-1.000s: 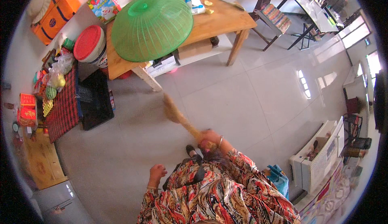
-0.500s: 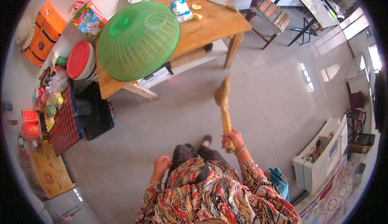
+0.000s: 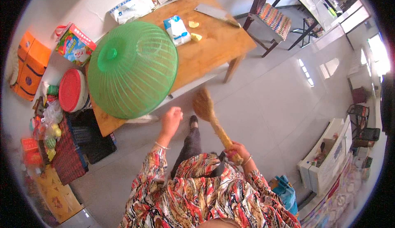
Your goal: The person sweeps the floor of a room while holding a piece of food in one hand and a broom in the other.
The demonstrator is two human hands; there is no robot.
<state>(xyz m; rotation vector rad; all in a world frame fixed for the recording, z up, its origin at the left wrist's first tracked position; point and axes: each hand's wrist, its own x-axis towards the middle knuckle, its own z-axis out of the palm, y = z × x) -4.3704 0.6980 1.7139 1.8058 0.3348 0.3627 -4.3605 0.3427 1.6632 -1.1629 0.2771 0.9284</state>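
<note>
Right hand (image 3: pixel 238 152) grips a broom (image 3: pixel 212 117) tightly; left hand (image 3: pixel 172 119) hangs loosely curled, empty, near the wooden table (image 3: pixel 214 51). Short, low strokes seem best.

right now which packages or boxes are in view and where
Blue and white pouch: flat, on the wooden table beside the green dome cover.
White printed bag: at the table's far edge.
Colourful carton: left of the table.
Orange boxes: stacked, far left.

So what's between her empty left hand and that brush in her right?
Nothing: in the head view only bare grey floor shows between the left hand and the brush.
</note>
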